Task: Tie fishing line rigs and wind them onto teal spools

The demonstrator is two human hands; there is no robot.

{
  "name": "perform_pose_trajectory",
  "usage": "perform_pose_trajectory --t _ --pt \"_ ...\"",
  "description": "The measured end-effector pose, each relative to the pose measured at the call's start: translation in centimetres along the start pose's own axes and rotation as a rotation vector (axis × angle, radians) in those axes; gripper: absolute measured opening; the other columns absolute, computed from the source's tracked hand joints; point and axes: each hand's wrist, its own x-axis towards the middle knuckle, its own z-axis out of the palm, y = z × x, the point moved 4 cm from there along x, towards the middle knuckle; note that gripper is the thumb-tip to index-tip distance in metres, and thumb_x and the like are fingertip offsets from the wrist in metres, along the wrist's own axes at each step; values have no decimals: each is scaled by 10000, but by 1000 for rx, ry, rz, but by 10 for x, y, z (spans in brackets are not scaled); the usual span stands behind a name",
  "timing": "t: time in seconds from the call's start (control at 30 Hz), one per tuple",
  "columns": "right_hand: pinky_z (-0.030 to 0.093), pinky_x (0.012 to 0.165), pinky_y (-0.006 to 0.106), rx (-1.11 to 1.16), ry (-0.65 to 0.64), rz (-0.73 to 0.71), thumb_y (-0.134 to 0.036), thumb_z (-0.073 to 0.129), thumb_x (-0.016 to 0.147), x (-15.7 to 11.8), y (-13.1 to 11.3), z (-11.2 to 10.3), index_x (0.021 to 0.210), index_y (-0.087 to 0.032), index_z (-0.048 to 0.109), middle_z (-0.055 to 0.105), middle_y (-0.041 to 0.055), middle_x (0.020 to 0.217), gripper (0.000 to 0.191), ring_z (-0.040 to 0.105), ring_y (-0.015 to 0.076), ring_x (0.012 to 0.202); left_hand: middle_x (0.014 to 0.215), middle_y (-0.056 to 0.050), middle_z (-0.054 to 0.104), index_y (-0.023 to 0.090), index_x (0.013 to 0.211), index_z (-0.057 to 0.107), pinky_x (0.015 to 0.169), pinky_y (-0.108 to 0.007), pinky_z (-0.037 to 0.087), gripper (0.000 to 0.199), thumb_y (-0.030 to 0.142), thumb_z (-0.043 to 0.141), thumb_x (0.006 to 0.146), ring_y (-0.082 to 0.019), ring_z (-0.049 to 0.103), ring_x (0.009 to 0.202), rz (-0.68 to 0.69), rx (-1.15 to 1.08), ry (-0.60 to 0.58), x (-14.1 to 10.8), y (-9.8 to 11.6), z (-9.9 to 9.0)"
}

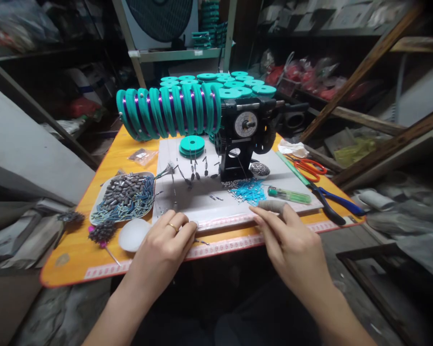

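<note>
My left hand (168, 240), with a ring on one finger, is at the front edge of the white board (187, 206). Its thumb and fingers are pressed together; what they grip, if anything, is too small to see. My right hand (292, 238) is pinched at the board's front right, and a greyish cover (272, 206) wraps its index finger. Any thin line between the hands cannot be made out. Just beyond the right fingertips lies a pile of small blue pieces (250, 191). A few tiny dark pieces (215, 198) lie on the board between the hands.
Green spools (169, 110) with purple line sit in a row on a black geared machine (243, 127). A tray of grey weights (124, 197) and a white bowl (133, 235) stand left. Pliers (330, 202), orange-handled scissors (308, 168) and a green cutter (288, 194) lie right.
</note>
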Motion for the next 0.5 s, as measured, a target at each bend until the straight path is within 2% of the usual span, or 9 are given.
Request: perform_pose_trajectory --t 0.07,0.17,0.27,0.37,0.5 --pt "437 642 303 75 6 -19 -226 467 948 -2 -16 3 1216 -202 630 618 115 936 315 616 205 743 794 -60 536 141 824 569 651 -321 398 161 119 453 933 -182 430 739 6 19 -35 1 -1 0" --pt "402 588 290 154 -136 -127 -216 464 952 -4 -45 20 1253 -185 609 637 72 780 336 599 181 650 798 -55 521 142 829 556 656 -322 395 160 147 446 945 -185 426 752 10 15 -69 2 -2 2" --pt "371 566 290 142 -228 -176 -228 462 961 -5 -60 36 1270 -161 595 671 44 705 342 620 174 611 804 -52 511 145 824 534 651 -321 386 154 151 443 949 -183 419 753 13 0 -93 2 -3 4" --pt "362 560 291 92 -263 -178 -245 472 959 -5 -57 41 1267 -170 598 694 34 702 341 643 174 604 804 -48 499 146 828 525 648 -321 376 141 147 448 947 -180 415 749 10 -5 -104 2 -4 4" --pt "365 560 291 38 -220 -158 -263 475 962 -9 -36 30 1273 -182 596 714 26 721 343 655 166 604 781 -36 475 150 826 524 641 -318 363 132 133 460 941 -177 412 741 5 -22 -117 2 -5 6"
